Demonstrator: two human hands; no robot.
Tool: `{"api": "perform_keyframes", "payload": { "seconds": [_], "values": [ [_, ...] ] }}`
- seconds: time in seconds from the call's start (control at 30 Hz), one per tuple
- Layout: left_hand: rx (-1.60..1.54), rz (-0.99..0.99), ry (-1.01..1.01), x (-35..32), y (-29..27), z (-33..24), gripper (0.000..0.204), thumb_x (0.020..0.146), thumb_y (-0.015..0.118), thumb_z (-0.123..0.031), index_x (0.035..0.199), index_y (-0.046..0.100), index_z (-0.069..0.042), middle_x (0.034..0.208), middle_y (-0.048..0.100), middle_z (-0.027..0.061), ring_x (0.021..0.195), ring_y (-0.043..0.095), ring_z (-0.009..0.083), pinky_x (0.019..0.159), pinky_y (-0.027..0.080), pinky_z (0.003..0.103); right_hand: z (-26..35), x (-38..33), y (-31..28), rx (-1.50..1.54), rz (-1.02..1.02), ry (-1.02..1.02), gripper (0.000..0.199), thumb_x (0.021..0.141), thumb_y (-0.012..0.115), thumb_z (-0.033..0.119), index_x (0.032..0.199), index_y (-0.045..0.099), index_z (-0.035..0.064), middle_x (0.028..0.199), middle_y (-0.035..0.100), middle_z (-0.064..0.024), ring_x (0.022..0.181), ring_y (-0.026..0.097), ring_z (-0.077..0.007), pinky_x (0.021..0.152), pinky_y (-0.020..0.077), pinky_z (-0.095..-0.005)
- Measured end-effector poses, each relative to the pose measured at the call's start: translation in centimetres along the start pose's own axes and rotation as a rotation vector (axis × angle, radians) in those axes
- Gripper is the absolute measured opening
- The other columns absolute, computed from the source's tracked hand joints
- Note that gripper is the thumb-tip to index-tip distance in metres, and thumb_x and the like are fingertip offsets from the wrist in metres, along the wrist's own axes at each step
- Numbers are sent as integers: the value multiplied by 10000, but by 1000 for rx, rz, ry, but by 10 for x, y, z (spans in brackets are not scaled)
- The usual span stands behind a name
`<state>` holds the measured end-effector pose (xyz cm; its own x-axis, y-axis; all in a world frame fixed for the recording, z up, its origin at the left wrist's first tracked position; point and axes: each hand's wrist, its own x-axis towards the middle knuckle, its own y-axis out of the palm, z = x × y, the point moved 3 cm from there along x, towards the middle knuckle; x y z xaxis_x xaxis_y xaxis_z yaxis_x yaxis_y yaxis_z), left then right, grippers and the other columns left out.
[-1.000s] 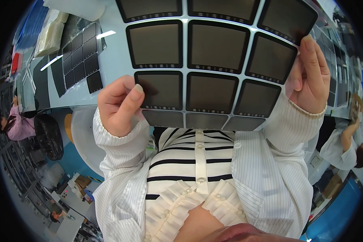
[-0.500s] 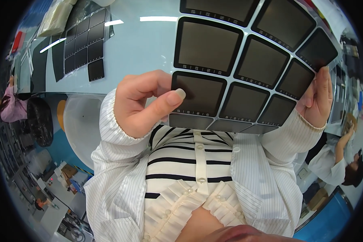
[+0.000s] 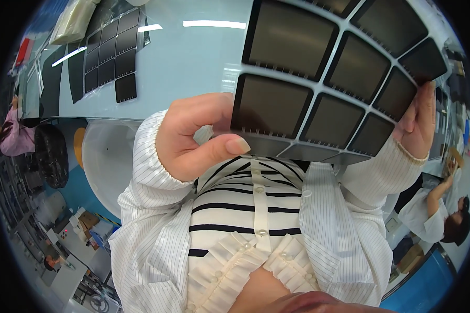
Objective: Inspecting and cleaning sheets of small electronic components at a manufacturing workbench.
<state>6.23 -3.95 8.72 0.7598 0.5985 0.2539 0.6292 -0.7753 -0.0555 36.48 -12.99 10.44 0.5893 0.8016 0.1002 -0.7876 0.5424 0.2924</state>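
I hold up a large sheet [image 3: 318,86] of dark rectangular panels, set in a grid with pale gaps between them and black borders. It stands tilted in front of my chest, and its top runs out of view. My left hand [image 3: 193,135] grips the lower left edge, the thumb at the front near the bottom row and the other fingers partly hidden behind. At the right edge, my right hand [image 3: 419,117] has hold of the same sheet; part of its fingers lie hidden behind it.
On the pale table [image 3: 188,62] at the far left lies another sheet of dark panels [image 3: 107,57], with one panel [image 3: 126,88] at its near corner. A wrapped pale bundle [image 3: 72,22] lies beyond. A white round stool [image 3: 104,161] stands left. Other people sit at both sides.
The panel sheet has risen and shifted right, tilting a little. Both hands have moved slightly right with it. My left thumb sits lower on the sheet, off the panel it covered before.
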Motion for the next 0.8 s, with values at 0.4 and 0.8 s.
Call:
{"api": "perform_keyframes", "payload": {
  "seconds": [0.4,0.8],
  "values": [
    [62,-77,-249,-11,-4,-5,204,876,531,-123,763,570,41,585,528,39,505,446,85,475,354,219,17,28,17,121,328,-66,295,944,443,187,1149,556,6,780,623,-39,459,330,-43,482,308,-122],
    [82,-87,-224,-12,-7,-5,215,864,551,-109,695,546,23,539,498,12,455,415,71,439,329,212,17,27,13,-32,147,-92,315,958,408,207,1172,549,23,533,496,6,398,333,-35,457,321,-122]
  ]
}}
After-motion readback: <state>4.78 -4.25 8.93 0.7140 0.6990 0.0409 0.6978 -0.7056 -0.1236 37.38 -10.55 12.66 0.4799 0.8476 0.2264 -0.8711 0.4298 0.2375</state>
